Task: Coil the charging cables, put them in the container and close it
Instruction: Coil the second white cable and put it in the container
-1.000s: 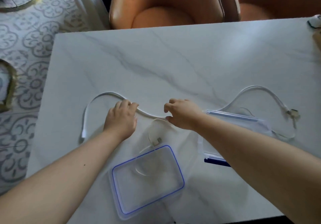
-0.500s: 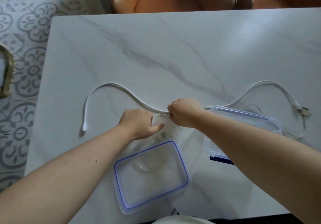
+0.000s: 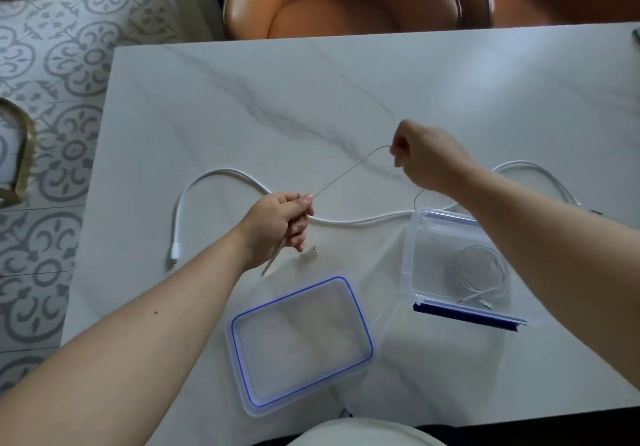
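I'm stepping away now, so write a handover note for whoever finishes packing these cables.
Left hand: pinching the thin cable near its plug end.
Right hand: raised, pinching the same cable further along; it runs stretched between both hands.
Thick white cable: uncoiled, snaking across the table.
Container: open, to the right, with one coiled cable inside.
Lid: flat on the table, nearest the person.
Done: one cable coiled and packed.
Left: coil the thin cable, then the thick one, put both in, close the lid.

I see my left hand (image 3: pixel 282 222) and right hand (image 3: pixel 424 156) pinching a thin cable (image 3: pixel 349 170) taut above the table (image 3: pixel 346 92); the open container (image 3: pixel 450 258) sits right, its lid (image 3: pixel 301 345) near.
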